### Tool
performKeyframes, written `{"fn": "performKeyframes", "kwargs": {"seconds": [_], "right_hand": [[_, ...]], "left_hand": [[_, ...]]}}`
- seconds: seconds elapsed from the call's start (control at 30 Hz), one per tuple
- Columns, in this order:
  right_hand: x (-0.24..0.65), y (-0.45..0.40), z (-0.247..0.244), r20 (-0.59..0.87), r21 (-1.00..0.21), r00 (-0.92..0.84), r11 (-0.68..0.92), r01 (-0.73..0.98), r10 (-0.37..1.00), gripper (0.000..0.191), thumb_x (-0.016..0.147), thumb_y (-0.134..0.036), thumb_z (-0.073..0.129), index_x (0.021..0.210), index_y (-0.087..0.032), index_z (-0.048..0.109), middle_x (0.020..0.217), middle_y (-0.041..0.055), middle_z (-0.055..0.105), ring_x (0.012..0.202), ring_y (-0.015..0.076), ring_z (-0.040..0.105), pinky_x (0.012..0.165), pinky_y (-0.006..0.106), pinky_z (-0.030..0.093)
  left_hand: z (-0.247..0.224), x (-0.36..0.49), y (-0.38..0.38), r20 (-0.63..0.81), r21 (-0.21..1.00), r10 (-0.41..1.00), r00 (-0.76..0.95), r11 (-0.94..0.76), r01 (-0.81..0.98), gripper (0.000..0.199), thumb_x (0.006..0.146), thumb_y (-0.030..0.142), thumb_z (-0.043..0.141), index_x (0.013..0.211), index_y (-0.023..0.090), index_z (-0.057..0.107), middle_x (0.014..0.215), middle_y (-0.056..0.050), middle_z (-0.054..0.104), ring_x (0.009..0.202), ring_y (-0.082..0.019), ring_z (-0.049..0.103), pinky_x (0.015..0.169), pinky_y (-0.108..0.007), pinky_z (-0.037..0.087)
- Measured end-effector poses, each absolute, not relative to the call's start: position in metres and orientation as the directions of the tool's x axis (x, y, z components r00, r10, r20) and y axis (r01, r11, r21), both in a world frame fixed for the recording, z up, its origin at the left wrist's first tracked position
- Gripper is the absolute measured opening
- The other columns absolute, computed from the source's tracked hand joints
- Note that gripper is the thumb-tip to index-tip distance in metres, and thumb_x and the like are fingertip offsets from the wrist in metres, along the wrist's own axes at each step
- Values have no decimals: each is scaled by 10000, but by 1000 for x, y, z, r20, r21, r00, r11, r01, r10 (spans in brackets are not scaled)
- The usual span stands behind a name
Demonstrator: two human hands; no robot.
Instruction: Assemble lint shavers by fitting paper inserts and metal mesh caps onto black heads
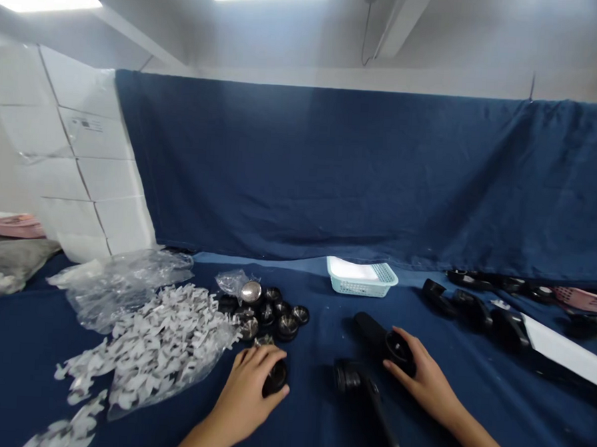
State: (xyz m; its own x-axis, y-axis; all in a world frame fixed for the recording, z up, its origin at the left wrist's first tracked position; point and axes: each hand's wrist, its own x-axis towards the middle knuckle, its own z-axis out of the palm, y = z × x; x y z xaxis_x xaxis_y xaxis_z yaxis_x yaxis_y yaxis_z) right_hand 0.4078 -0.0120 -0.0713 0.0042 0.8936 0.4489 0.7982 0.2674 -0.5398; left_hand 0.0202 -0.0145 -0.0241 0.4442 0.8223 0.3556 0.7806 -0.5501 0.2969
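A black round part (pixel 275 378) is held between the bent fingers and thumb of the left hand (pixel 257 385), low on the dark blue cloth. By the thumb and fingers of the right hand (pixel 423 377), the round end of a long black part (pixel 373 332) is gripped. Between the hands, a black handle-like piece (pixel 369 404) is lying. Near the left hand, shiny round caps (pixel 268 312) are heaped, beside jagged white pieces (pixel 165 343) on clear plastic. Behind, a perforated pale-blue basket (pixel 360 288) is placed.
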Motion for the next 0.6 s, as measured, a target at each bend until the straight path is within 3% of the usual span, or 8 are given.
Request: {"fn": "performKeyframes", "kwargs": {"seconds": [0.13,0.23,0.37,0.47,0.6], "right_hand": [[406,-14,-70,442,-546,11,260,796,897,604,847,-482,590,1386,-309,377,1300,86,586,1190,289,582,983,437,511],[406,-16,-68,402,-559,29,221,799,915,581,865,-482,565,1390,-330,366,1327,77,567,1224,290,556,1026,460,477],[404,-17,-63,360,-568,51,176,804,931,554,884,-479,540,1385,-321,364,1318,88,565,1220,294,551,1024,470,471],[404,-18,-60,342,-566,65,150,811,938,558,876,-483,547,1381,-315,378,1301,84,579,1200,295,565,1008,461,483],[403,-20,-59,337,-573,89,129,809,937,558,872,-499,548,1370,-301,393,1295,88,583,1191,296,571,1011,459,477]], "left_hand": [[-34,11,-14,297,337,844,447,-531,778,500,767,310,693,1245,342,551,1309,-35,583,1152,-298,559,964,-484,456],[-40,3,-11,277,320,821,500,-569,757,567,727,430,736,1261,357,561,1319,-53,591,1148,-333,571,954,-504,472],[-39,-1,-10,246,298,781,574,-625,722,557,768,596,657,1268,366,570,1293,-62,620,1119,-344,600,961,-546,462],[-35,1,-13,259,305,773,579,-634,710,525,798,556,647,1277,358,561,1275,-59,632,1116,-325,605,974,-526,458],[-32,4,-17,294,338,808,511,-588,735,454,816,360,650,1261,343,562,1225,-49,653,1084,-296,617,923,-468,501]]}}
